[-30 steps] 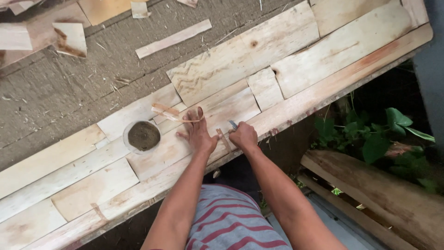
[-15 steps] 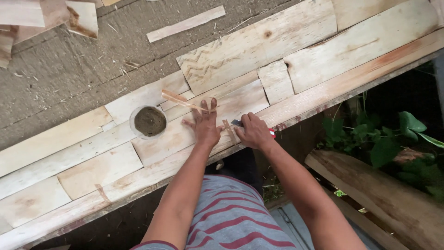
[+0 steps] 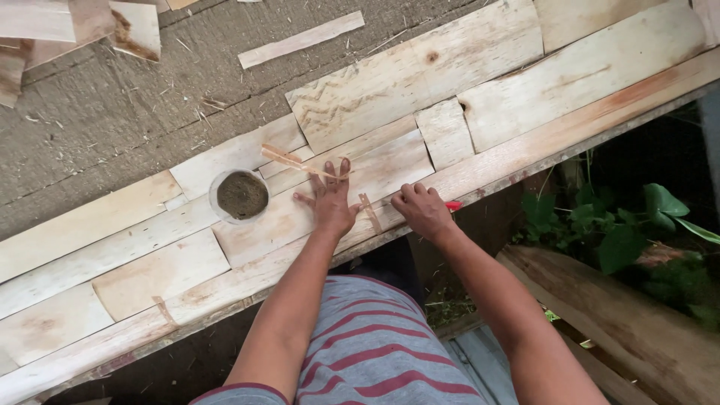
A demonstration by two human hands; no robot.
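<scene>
My left hand [image 3: 330, 201] lies flat, fingers spread, pressing on a pale wooden strip [image 3: 352, 178] in a row of flat wood pieces. A thin wood sliver [image 3: 289, 160] lies just past its fingertips, and another short sliver [image 3: 369, 212] sits between my two hands. My right hand [image 3: 421, 210] is curled closed on a small tool with a red handle [image 3: 453, 205] at the board's near edge; the blade is hidden. A small round cup [image 3: 240, 196] of dark grainy stuff stands left of my left hand.
Flat wood pieces [image 3: 420, 75] lie side by side on a grey woven mat [image 3: 112, 127]. Loose offcuts [image 3: 298, 40] lie at the top left. A plank [image 3: 600, 315] and green plants [image 3: 637, 225] are below on the right.
The view has shifted a little. My left hand has spread flat on the strip, and my right hand has stayed curled at the near edge beside it.
</scene>
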